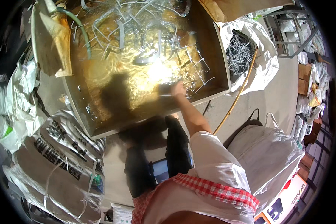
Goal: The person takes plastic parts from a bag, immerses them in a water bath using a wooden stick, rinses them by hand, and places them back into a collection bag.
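My right hand (pixel 179 89) reaches over the near right part of a shallow water-filled tank (pixel 149 122). Its fingers look curled together, but glare and shadow hide what they hold. A thin whitish strip (pixel 165 95) lies right beside the fingers; whether it is gripped I cannot tell. Around the hand, thin branching plastic strips (pixel 202 59) lie in the bright, rippling water. More clear and whitish strips (pixel 121 33) fill the far part of the tank, with a U-shaped clear piece (pixel 147 59) in the middle. My left hand does not show.
A white sack (pixel 263 71) of thin grey pieces (pixel 239 54) stands right of the tank, with a wooden stick (pixel 237 98) leaning by it. Full sacks (pixel 56 160) flank me left and right. A green hose (pixel 82 30) hangs over the tank's left side.
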### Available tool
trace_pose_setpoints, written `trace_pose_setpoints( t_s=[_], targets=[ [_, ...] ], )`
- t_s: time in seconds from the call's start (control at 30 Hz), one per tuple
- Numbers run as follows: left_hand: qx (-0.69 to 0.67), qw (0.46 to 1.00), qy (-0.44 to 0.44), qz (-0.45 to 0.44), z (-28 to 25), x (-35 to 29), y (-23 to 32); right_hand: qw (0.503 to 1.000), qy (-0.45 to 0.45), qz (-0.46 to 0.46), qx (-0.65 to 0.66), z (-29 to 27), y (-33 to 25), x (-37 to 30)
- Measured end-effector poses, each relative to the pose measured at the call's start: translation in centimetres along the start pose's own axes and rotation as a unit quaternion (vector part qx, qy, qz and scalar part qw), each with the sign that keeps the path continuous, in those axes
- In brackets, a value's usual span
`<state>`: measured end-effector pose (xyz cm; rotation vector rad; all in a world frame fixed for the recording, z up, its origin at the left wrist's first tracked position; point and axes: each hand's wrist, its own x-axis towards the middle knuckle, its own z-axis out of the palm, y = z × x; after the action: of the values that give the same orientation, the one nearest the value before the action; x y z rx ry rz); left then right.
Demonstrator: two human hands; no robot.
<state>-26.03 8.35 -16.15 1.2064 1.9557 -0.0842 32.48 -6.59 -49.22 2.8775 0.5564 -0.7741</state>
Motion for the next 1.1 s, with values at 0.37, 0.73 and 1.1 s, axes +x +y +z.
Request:
trace_pose_setpoints(
  t_s=[0.37, 0.73, 1.1],
  targets=[
    [0.048, 0.998, -0.024, -0.022, 3.3, -0.1, 3.9, 0.693, 0.31, 0.32, 0.566, -9.0, 10.6, 4.4],
    [0.07, 0.996, -0.021, -0.05, 4.4, -0.8, 4.4, 0.548, 0.073, 0.244, 0.797, -6.6, 9.9, 10.9],
    [0.076, 0.993, -0.012, -0.095, 3.1, -2.2, 1.9, 0.747, -0.128, 0.028, 0.651, -13.1, -1.7, 11.4]
  ],
)
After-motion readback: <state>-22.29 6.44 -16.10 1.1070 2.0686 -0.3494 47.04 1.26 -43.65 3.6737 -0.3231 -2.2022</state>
